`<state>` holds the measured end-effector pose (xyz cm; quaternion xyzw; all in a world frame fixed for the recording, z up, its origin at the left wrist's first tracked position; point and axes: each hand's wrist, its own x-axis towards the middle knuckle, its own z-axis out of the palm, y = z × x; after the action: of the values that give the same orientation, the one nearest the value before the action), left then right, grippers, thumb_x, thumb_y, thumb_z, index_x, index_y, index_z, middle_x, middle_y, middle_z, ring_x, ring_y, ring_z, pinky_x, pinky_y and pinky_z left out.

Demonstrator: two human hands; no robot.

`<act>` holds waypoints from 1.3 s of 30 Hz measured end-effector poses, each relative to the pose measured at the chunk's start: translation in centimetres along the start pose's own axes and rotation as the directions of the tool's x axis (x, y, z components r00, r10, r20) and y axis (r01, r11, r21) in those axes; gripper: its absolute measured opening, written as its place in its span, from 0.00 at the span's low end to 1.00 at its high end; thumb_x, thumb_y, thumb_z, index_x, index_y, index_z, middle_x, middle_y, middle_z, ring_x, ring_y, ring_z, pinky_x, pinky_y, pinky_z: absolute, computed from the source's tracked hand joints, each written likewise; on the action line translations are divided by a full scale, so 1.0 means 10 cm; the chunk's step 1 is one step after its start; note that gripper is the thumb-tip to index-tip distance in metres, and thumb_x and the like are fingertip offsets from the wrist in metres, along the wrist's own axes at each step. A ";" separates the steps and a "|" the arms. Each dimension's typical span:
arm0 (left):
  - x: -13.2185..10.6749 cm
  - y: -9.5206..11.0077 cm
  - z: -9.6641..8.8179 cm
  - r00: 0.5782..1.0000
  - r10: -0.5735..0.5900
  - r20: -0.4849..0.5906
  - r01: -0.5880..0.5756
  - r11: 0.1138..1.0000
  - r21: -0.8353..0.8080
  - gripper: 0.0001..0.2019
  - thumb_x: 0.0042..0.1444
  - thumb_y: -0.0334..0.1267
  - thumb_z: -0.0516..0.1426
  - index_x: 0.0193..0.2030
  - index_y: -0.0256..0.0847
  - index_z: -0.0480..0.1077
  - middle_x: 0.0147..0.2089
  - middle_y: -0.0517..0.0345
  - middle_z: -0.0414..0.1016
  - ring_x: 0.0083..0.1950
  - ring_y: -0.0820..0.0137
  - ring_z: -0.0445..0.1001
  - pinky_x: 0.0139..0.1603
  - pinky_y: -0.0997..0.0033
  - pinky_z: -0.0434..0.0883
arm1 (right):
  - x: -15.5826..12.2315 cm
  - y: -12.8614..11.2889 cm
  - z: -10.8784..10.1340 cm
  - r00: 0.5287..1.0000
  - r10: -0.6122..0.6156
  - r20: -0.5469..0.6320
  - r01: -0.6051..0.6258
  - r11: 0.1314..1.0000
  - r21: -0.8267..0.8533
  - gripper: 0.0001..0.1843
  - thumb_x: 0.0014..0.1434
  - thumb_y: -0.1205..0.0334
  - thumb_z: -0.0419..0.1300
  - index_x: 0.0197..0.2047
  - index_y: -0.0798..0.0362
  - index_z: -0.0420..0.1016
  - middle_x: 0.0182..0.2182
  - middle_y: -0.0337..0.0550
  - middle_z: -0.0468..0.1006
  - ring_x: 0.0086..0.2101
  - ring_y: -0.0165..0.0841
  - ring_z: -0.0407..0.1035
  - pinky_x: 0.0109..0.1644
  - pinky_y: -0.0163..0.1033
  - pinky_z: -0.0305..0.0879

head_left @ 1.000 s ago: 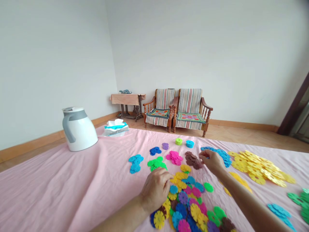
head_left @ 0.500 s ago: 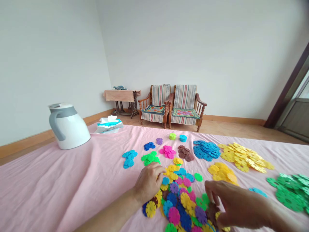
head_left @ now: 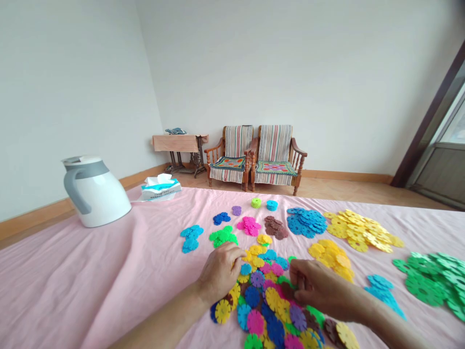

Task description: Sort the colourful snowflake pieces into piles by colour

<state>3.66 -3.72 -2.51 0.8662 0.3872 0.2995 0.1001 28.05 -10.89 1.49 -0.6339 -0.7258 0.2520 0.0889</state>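
A mixed heap of plastic snowflake discs (head_left: 275, 309) in many colours lies on the pink cloth in front of me. At the heap's left edge is my left hand (head_left: 222, 271), its fingers curled in; whatever is in them is hidden. My right hand (head_left: 316, 286) is over the heap's right side, its thumb and fingers pinching a brown snowflake disc (head_left: 287, 291) that is partly covered. Beyond my left hand sits a small bright green pile (head_left: 223, 236). A yellow-orange pile (head_left: 331, 257) is just past my right hand.
Sorted piles surround the heap: magenta (head_left: 249, 226), brown (head_left: 276, 227), blue (head_left: 306, 222), yellow (head_left: 363, 230) and green (head_left: 432, 281). A white jug (head_left: 100, 194) and a tissue pack (head_left: 161, 189) stand left on the pink cloth (head_left: 145, 271). Two wooden chairs (head_left: 274, 167) are behind.
My right hand has moved left and away from me across the heap, bringing a brown disc along. My left hand stays in about the same place. The view has shifted slightly.
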 end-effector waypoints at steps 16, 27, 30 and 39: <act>0.00 -0.01 0.01 1.000 -0.002 0.010 0.002 1.000 0.022 0.11 0.55 0.27 0.50 0.35 0.40 0.74 0.33 0.56 0.74 0.39 0.68 0.71 0.40 0.72 0.66 | 0.14 -0.02 0.13 0.989 -0.091 -0.119 0.113 0.975 0.192 0.04 0.47 0.69 0.53 0.26 0.52 0.67 0.20 0.34 0.72 0.24 0.27 0.66 0.27 0.30 0.56; -0.02 -0.01 0.01 1.000 0.014 0.001 -0.014 1.000 0.023 0.12 0.55 0.27 0.51 0.36 0.40 0.74 0.32 0.55 0.74 0.38 0.68 0.71 0.38 0.72 0.66 | 1.11 0.32 -0.15 0.844 0.035 -0.536 -0.025 0.999 0.027 0.10 0.51 0.63 0.54 0.30 0.51 0.77 0.24 0.40 0.77 0.28 0.33 0.70 0.31 0.33 0.59; -0.02 -0.02 0.00 1.000 0.017 -0.001 -0.017 0.999 0.028 0.11 0.55 0.27 0.51 0.36 0.40 0.74 0.32 0.55 0.74 0.37 0.68 0.71 0.37 0.73 0.66 | 1.31 0.32 -0.16 0.812 0.044 -0.582 -0.066 0.998 -0.017 0.10 0.52 0.67 0.52 0.31 0.53 0.75 0.28 0.42 0.77 0.31 0.33 0.69 0.33 0.33 0.58; -0.02 0.01 -0.01 1.000 0.020 -0.001 -0.020 0.999 0.037 0.13 0.53 0.24 0.50 0.34 0.40 0.75 0.31 0.56 0.74 0.36 0.69 0.71 0.36 0.73 0.66 | 1.38 0.30 -0.07 0.817 -0.020 -0.576 -0.044 0.994 -0.097 0.12 0.55 0.67 0.49 0.34 0.55 0.74 0.33 0.46 0.74 0.34 0.33 0.68 0.37 0.34 0.57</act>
<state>3.56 -3.92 -2.41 0.8716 0.3840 0.2937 0.0810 28.47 2.81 -1.96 -0.6888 -0.6732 0.0101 0.2687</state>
